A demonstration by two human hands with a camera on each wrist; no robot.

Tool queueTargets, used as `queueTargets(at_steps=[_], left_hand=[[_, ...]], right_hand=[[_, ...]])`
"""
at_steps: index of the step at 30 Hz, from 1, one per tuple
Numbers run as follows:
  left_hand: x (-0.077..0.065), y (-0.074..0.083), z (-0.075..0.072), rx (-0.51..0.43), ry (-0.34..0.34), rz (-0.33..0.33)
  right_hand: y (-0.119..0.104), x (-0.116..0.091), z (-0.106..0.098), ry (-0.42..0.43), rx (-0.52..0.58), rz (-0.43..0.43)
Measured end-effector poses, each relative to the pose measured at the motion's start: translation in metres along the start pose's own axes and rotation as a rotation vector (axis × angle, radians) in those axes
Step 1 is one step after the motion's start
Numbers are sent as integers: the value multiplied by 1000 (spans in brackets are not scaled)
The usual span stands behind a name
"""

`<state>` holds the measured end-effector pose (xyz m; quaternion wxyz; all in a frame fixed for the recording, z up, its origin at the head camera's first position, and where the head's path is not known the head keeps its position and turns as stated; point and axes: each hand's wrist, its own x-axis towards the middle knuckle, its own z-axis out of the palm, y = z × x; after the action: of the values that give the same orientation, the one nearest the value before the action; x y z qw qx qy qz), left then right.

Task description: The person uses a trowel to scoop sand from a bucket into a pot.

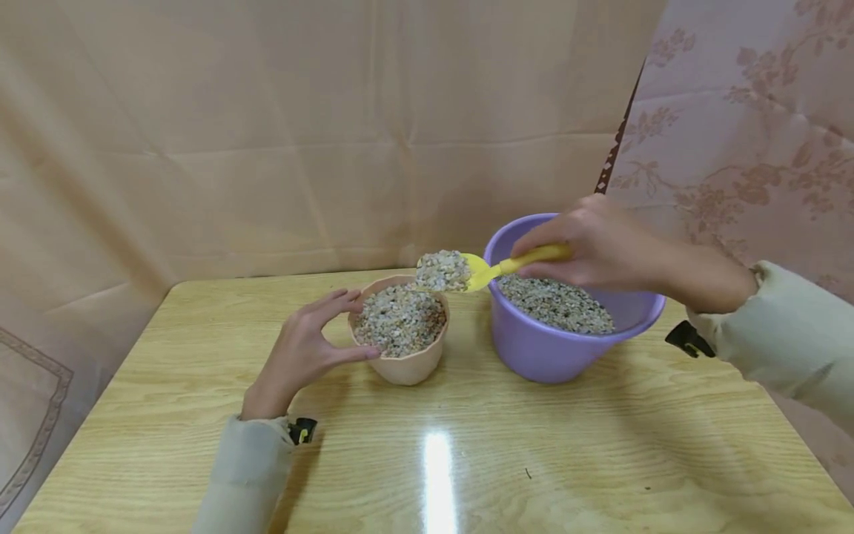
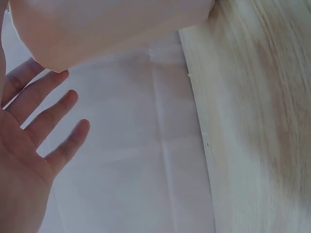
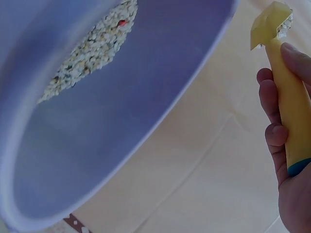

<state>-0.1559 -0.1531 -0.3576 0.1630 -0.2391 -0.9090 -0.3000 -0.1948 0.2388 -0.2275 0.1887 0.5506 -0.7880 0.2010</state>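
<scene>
A peach flowerpot (image 1: 408,368), filled with multicoloured gravel (image 1: 400,320), stands on the table. At its left side is my left hand (image 1: 303,345), fingers spread and nearly straight, with thumb and forefinger against the rim; the left wrist view shows the other fingers (image 2: 73,141) loose beside the pot. My right hand (image 1: 594,245) grips the yellow handle of a small shovel (image 1: 477,271). Gravel (image 1: 442,271) is heaped on the shovel's blade, above the pot's right rim. Under the right hand stands a purple bucket (image 1: 547,356) holding more gravel (image 3: 97,53).
The wooden table (image 1: 373,460) ends at a beige cloth (image 1: 333,148) hanging behind it. A patterned cloth (image 1: 754,133) hangs at the right. A small dark bit (image 1: 528,473) lies near the front of the table.
</scene>
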Motion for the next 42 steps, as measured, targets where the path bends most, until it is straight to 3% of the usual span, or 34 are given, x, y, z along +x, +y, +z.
queueTargets(at_steps=[6, 14, 23, 42], left_hand=[[-2, -2, 2, -3, 33, 22], [-4, -4, 5, -14, 82, 39], [-3, -2, 3, 19, 63, 13], [-4, -3, 4, -7, 60, 3]], right_hand=[[-4, 12, 11, -18, 23, -20], [-10, 23, 23, -94, -9, 32], [-17, 33, 36, -188, -65, 75], [-32, 69, 28, -361, -177, 164]])
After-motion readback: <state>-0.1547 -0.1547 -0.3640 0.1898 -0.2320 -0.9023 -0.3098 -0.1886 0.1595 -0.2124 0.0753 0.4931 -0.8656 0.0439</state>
